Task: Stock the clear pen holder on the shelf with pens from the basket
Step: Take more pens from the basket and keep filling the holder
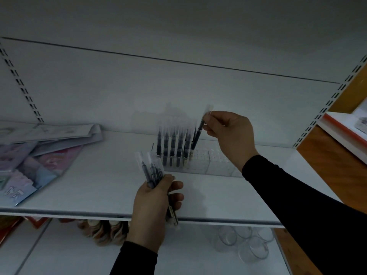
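A clear pen holder (210,162) stands on the white shelf (99,187), right of centre. Several dark pens (172,147) with clear caps stand upright in its left part; its right part holds none. My right hand (228,133) pinches the cap end of one dark pen (197,135), tilted, its tip down at the holder just right of the standing row. In front of the holder, my left hand (156,203) grips a bundle of pens (153,171) that fans upward. The basket is out of view.
Flat colourful packets (35,155) lie piled on the shelf's left side. Below the shelf edge sit clear cups (246,245) at the right and a round stack of items (103,233) in the middle. A wooden unit (337,155) borders the right.
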A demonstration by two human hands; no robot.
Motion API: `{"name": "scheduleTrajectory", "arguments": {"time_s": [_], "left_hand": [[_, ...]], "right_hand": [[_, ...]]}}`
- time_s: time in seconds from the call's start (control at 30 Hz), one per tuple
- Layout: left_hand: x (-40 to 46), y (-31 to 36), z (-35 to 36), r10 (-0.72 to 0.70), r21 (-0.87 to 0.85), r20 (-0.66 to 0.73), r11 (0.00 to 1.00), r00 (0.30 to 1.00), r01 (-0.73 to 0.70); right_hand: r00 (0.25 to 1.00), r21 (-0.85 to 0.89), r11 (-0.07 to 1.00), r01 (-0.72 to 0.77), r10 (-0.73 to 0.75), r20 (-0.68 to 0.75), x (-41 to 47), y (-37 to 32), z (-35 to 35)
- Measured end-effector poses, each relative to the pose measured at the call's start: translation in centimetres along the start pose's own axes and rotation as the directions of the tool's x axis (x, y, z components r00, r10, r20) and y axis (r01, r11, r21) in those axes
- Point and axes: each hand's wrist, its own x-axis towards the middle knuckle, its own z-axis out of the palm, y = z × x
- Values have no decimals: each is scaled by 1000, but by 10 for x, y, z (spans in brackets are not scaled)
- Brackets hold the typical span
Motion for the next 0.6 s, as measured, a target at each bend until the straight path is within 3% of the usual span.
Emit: {"name": "scheduleTrajectory", "arguments": {"time_s": [0.6], "left_hand": [[1, -1, 0, -7, 7, 9, 1000, 1000, 7]], "right_hand": [[997, -275, 961, 12, 8, 72, -14, 23, 8]]}}
